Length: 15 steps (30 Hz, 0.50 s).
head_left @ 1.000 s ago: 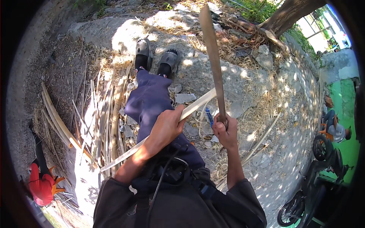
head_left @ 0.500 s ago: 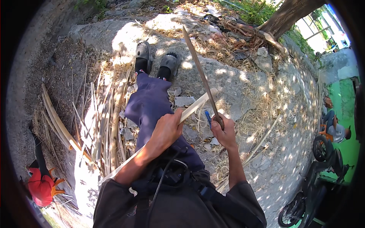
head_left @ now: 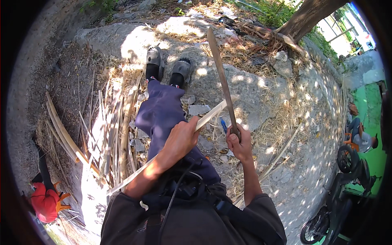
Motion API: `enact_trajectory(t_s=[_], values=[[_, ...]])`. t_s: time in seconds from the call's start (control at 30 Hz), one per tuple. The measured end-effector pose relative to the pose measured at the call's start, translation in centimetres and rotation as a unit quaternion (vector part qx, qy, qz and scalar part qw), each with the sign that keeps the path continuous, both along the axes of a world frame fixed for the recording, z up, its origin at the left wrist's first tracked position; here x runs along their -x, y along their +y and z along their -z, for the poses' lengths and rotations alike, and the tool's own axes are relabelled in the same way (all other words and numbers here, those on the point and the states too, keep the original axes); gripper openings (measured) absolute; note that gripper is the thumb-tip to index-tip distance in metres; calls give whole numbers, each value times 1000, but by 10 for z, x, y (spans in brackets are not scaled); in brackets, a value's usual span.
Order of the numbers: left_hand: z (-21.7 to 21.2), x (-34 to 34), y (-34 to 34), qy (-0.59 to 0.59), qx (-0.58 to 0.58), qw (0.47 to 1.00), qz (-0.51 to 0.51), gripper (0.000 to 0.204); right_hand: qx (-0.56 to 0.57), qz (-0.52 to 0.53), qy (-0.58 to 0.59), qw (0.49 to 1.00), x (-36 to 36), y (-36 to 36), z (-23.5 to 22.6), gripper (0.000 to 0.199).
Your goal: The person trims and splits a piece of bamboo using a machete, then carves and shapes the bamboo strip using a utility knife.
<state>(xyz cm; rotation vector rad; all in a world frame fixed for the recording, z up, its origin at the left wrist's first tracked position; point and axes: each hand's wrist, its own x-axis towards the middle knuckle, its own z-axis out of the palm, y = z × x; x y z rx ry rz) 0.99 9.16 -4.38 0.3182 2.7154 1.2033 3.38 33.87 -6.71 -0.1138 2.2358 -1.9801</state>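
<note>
My left hand (head_left: 181,136) is closed round a long pale strip, bamboo by its look (head_left: 211,112). One end runs back under my left forearm, and the other points away and to the right. In my right hand (head_left: 240,143) is a machete (head_left: 223,81), its long dark blade pointing away from me. The blade crosses the strip's far end; whether its edge touches the strip I cannot tell. My fingers hide the machete's handle. A small blue object (head_left: 223,124) shows just left of my right hand.
Cut strips (head_left: 116,130) lie heaped on the ground to my left. Past my feet are rock (head_left: 241,81), dry shavings and a tree trunk (head_left: 314,18). A person in red (head_left: 43,202) is at lower left. At right are a motorbike (head_left: 357,167) and a seated person (head_left: 362,139).
The machete has turned more upright, its tip swinging a little to the right. My left hand and the strip have shifted only slightly to the right.
</note>
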Motion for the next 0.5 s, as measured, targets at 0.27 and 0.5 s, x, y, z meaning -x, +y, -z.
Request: enact_trajectory(t_s=[0.27,0.5], values=[[-6,1,0,-13,18,1000,-7,22,-39,8,-36,999,5,-2,-6,39],[-38,11,-4,-24,-34,997,63,25,-99,25,12,995,0,3,-11,32]])
